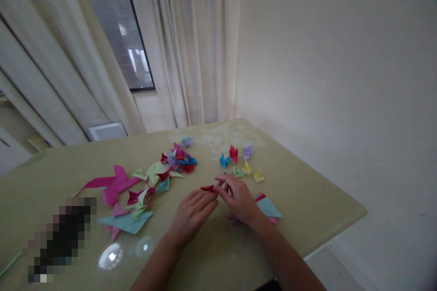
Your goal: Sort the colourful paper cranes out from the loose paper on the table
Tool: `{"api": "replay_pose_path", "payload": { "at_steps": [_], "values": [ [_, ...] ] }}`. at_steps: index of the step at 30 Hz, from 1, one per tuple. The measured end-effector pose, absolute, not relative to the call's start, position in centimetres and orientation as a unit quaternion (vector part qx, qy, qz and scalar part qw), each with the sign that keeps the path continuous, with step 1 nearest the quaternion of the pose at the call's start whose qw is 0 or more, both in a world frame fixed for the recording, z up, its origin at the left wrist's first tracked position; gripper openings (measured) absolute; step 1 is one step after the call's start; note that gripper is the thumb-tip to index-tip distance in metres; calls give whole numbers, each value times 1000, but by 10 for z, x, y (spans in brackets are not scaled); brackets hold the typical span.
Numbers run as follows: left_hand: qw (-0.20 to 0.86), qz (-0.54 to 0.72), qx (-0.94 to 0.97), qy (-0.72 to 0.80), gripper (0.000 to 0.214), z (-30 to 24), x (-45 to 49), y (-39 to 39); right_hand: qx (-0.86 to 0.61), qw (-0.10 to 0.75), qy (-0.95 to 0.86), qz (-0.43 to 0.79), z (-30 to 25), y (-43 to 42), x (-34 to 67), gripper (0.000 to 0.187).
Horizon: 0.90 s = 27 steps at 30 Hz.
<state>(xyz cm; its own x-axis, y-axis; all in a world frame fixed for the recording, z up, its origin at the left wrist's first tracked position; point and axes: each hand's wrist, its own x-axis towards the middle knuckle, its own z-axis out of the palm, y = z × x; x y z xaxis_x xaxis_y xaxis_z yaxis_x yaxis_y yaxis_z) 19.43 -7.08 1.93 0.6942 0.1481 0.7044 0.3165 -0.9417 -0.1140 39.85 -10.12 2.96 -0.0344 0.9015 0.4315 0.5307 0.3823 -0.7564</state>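
Note:
A small folded piece of red paper (207, 188) is held between my two hands above the table. My left hand (194, 211) has its fingers pressed together along the near side of the paper. My right hand (237, 195) pinches its right end between thumb and fingers. Partly behind my right wrist lies a light blue paper sheet (269, 208) with red and pink pieces around it. Just beyond my right hand stand several small origami figures, among them a green one (238, 171) and a yellow one (258, 175).
A heap of folded paper figures (177, 157) lies left of centre. Nearer are a large magenta folded piece (116, 185) and a light blue one (131, 222). A pixelated dark patch (64, 236) covers the lower left. The table (324, 204) meets a wall at right.

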Motion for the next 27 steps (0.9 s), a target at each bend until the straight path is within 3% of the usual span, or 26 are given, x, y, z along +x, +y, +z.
{"api": "replay_pose_path", "payload": {
  "at_steps": [5, 20, 27],
  "values": [
    [124, -406, -899, -112, 24, 26, 189, -73, -503, 445, -698, 249, 29, -101, 399, 29],
    [129, -444, -883, -76, 21, 30, 189, -83, -421, 509, -632, 405, 29, -106, 398, 39],
    [122, -448, -865, -189, 39, 7, 187, -68, -425, 558, -592, 397, 22, -97, 401, 33]
  ]
}}
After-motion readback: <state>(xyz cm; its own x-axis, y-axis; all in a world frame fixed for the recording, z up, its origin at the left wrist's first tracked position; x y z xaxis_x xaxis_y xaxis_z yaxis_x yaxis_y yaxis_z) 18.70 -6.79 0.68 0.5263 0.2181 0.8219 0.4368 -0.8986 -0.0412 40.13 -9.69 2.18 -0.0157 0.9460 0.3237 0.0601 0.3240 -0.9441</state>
